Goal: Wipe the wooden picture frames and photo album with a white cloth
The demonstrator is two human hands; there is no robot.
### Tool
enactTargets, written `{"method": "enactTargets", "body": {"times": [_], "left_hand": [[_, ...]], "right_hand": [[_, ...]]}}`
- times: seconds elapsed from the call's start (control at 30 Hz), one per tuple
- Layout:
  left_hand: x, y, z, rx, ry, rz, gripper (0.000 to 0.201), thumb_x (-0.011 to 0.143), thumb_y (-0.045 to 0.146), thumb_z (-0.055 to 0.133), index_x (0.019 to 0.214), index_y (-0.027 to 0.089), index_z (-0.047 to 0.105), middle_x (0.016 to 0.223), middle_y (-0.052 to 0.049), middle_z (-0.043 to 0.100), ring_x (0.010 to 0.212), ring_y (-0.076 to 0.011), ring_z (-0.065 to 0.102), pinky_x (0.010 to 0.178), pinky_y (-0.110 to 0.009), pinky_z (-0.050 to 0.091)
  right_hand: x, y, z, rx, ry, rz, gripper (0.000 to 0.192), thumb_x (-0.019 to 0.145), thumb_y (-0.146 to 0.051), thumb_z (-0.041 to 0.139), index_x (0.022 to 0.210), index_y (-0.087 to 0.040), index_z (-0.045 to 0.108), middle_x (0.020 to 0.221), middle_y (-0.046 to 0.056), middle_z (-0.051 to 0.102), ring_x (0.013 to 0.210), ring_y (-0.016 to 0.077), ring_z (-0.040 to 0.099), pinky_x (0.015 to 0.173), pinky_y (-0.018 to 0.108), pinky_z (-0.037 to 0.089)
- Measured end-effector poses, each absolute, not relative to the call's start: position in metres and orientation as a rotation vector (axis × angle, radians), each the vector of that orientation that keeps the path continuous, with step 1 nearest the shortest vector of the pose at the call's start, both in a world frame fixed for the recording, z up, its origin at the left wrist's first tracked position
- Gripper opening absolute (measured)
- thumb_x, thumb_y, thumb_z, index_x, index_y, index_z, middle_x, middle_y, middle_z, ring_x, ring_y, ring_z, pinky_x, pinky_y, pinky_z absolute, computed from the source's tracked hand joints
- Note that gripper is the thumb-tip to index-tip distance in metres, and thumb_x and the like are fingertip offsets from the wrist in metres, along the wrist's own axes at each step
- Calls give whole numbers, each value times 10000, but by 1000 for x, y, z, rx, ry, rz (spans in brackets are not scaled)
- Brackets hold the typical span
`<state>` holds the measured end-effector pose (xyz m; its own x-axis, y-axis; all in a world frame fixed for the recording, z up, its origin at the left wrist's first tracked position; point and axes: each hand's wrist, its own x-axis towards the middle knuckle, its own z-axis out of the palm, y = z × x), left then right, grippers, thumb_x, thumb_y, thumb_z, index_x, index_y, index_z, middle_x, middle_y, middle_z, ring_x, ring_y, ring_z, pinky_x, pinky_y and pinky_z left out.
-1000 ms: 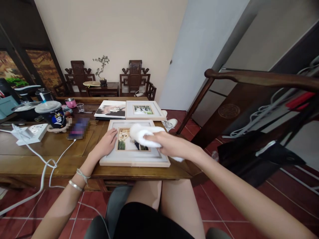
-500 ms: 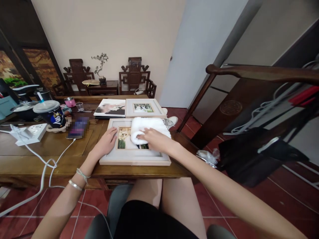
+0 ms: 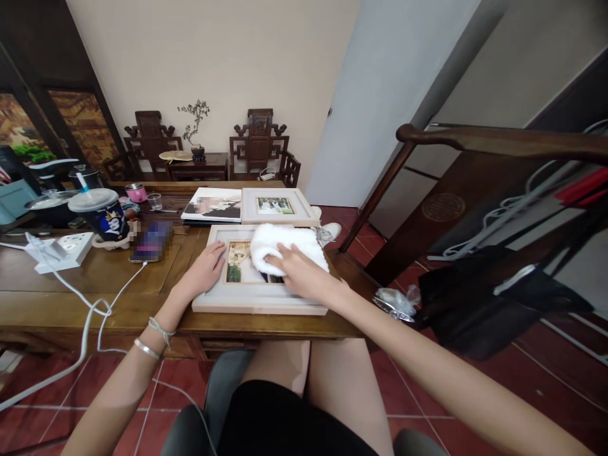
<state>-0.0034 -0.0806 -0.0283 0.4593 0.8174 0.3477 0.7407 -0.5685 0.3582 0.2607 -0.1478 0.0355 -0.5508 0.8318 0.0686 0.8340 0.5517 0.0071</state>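
Note:
A white-bordered picture frame (image 3: pixel 266 308) lies flat at the table's near edge, a photo (image 3: pixel 234 268) inside it. My left hand (image 3: pixel 208 267) rests on the frame's left side, fingers out flat and holding nothing. A fluffy white towel (image 3: pixel 266 239) covers the frame's upper right part and hides some of the photo. My right hand (image 3: pixel 300 269) grips the towel, pressing it against the frame with thumb and fingers.
Behind lie a second picture frame (image 3: pixel 275 215) and a photo book (image 3: pixel 216 204). To the left are a lidded cup (image 3: pixel 102 218), a phone (image 3: pixel 151 242) on a white cable and a power strip (image 3: pixel 71 250). A wooden chair (image 3: pixel 444 206) stands at right.
The towel has shifted and bunched a little under my right hand, whose fingers now spread more over it. My left hand stays on the frame. The view has moved slightly.

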Motion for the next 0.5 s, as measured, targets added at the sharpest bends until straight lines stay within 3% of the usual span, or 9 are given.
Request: {"method": "enactTargets", "body": {"times": [0.1,0.3,0.4,0.5], "left_hand": [[-4,-80,-28,2547,1374,731,487,968,335,352,1330,79,554,1470,-191,502,1413,-282,424,1205,-489,308],[-5,-79,-28,2550,1373,720,474,967,334,361,1337,107,554,1477,-166,503,1420,-268,415,1205,-484,308],[-4,-78,-28,2551,1384,720,479,966,327,353,1338,101,554,1474,-165,506,1419,-263,417,1207,-466,310],[-3,-80,-28,2550,1389,725,484,965,321,348,1342,94,550,1475,-170,504,1419,-261,417,1209,-463,308]], "right_hand": [[263,-111,28,-1525,-2619,-126,695,754,65,443,1428,-99,486,1334,207,563,1320,326,446,1100,495,291],[260,-94,24,-1463,-2730,-238,630,771,53,459,1372,-109,553,1469,203,476,1337,360,407,1078,521,298],[260,-115,27,-1410,-2805,-202,634,763,58,450,1364,-104,569,1404,219,528,1294,351,455,1055,490,325],[261,-145,44,-1404,-2881,-77,647,746,74,433,1337,-125,602,1204,202,638,1153,313,569,971,412,390]]}}
